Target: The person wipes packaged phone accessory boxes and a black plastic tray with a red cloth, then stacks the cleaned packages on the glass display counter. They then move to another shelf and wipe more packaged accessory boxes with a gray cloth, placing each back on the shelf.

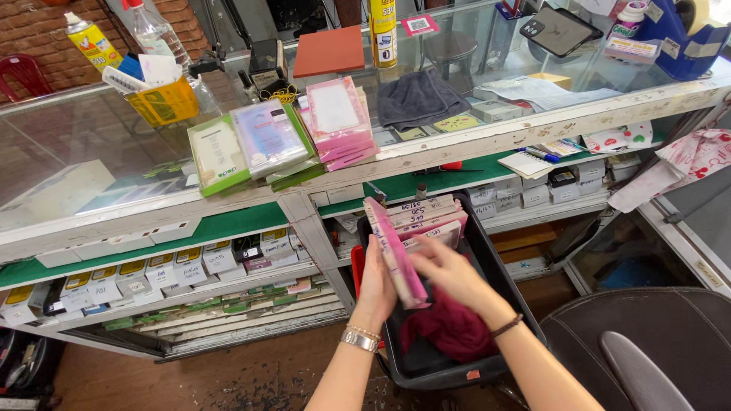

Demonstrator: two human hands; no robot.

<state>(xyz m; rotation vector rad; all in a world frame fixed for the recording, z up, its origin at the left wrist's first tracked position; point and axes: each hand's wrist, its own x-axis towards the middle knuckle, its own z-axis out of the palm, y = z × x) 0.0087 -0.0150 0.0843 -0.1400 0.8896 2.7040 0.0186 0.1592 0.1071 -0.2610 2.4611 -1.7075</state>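
Observation:
My left hand (376, 283) grips a stack of flat pink packages (394, 251), held on edge over a black plastic bin (502, 289). My right hand (451, 272) touches the right side of the same stack, fingers spread over it. More pink and white flat packages (425, 218) stand upright in the back of the bin. A dark red cloth (449, 329) lies bunched in the bin's front, under my right wrist.
A glass counter (68, 144) holds a pink package pile (338, 122), green-edged packages (221, 156), a grey cloth (417, 99), spray cans and a yellow box. Shelves of small labelled boxes (152, 274) run underneath. A dark chair (647, 350) stands at lower right.

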